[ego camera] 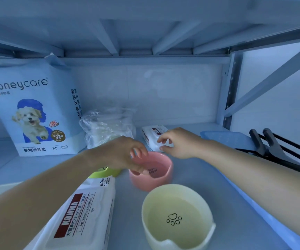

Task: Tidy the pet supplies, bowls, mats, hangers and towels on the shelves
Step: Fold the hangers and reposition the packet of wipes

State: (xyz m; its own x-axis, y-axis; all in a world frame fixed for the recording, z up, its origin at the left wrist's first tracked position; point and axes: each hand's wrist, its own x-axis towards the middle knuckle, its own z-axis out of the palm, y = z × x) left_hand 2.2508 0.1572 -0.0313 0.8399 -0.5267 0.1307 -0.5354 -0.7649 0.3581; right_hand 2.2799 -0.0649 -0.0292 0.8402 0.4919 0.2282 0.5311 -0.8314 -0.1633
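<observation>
Left hand (127, 152): reaches over the near rim of the pink bowl (152, 175), fingers curled and dipping inside it; whether they truly pinch the rim I cannot tell.
Right hand (176, 143): fingers spread and resting on the small white wipes pack (152, 137), touching its near edge, not closed around it.
Pink bowl: sits mid-shelf, fish-bone drawing on its inner floor, just behind the cream bowl (177, 217).
Cream bowl: nearest the camera, upright, paw print inside, a notch in its near rim.
Green bowl (107, 172): mostly hidden under the left forearm, beside the pink bowl on its left.
Large wipes pack (79, 219): lies flat at front left, "KOJIMA" label up, its far end near the green bowl.
Pad package (34, 112): stands upright at back left, "honeycare" print with a dog.
Plastic bag (106, 127): crumpled, clear, between the pad package and the small wipes pack.
Blue mat (225, 139): flat at right, behind the right forearm.
Black hangers (279, 150): lie on the blue mat's right side.
Shelf (199, 177): carries everything above.
</observation>
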